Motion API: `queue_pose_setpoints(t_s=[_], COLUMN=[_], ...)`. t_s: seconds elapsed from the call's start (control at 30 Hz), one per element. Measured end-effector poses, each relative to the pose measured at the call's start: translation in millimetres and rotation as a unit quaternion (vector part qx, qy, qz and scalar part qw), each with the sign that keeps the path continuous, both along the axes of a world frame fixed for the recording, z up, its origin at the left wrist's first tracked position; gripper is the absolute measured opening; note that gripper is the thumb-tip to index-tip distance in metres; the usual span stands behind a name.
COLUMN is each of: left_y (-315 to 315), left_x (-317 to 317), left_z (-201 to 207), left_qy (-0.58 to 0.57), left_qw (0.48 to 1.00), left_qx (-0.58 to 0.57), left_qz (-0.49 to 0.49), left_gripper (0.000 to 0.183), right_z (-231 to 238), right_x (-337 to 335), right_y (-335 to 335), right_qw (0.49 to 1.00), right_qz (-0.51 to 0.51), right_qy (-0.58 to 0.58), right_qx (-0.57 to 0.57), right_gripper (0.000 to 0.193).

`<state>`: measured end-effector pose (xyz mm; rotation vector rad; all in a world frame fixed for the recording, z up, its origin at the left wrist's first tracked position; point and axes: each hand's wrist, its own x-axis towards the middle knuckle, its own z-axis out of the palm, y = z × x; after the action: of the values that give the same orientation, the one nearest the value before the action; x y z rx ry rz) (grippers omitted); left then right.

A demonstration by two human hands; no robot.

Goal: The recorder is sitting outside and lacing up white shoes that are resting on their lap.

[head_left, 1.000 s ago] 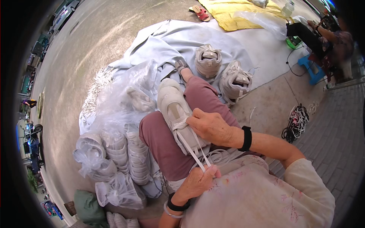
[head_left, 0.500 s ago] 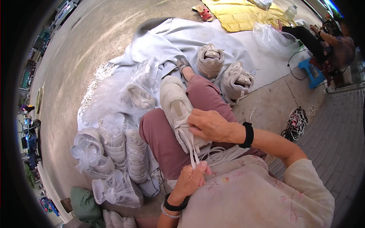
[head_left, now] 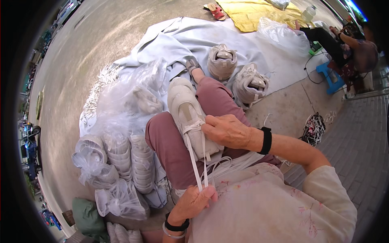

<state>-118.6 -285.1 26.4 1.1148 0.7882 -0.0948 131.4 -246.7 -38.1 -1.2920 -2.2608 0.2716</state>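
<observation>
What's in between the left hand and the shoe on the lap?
Two strands of pale lace, stretched nearly straight, run between the left hand and the shoe. The head view shows it.

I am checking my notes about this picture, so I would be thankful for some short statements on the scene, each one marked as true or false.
1. The left hand holds the white laces. True.
2. The right hand is well away from the shoe on the lap. False: it is right at the shoe.
3. A blue stool is at the right. True.
4. The two standing shoes are wrapped in plastic. False: they are uncovered.
5. A red slipper lies beside the yellow sheet. True.
6. The green bundle is at the upper right. False: it is at the lower left.
</observation>
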Motion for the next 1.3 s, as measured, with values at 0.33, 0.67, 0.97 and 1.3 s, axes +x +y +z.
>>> queue_pose_setpoints(t_s=[0.33, 0.67, 0.97, 1.3], left_y=[2.7, 24.5, 78.0, 84.1], left_x=[34.8, 51.0, 59.6, 64.9], left_z=[-4.7, -7.5, -48.7, -53.5], left_qy=[-0.081, 0.031, 0.134, 0.128], left_qw=[0.979, 0.945, 0.730, 0.697], left_qx=[0.164, 0.325, 0.665, 0.703], left_qz=[-0.086, 0.023, 0.084, 0.050], left_gripper=[0.046, 0.029, 0.013, 0.011], right_z=[42.6, 14.8, -2.1, 0.5], right_x=[-8.7, -8.2, -17.3, -22.7], right_y=[-28.7, -44.1, -39.3, -33.2], right_qw=[0.766, 0.897, 0.981, 0.983], right_qz=[-0.033, -0.172, -0.097, -0.064], right_qy=[0.285, 0.260, 0.001, -0.018], right_qx=[-0.575, -0.312, -0.168, -0.170], right_gripper=[0.026, 0.029, 0.076, 0.078])
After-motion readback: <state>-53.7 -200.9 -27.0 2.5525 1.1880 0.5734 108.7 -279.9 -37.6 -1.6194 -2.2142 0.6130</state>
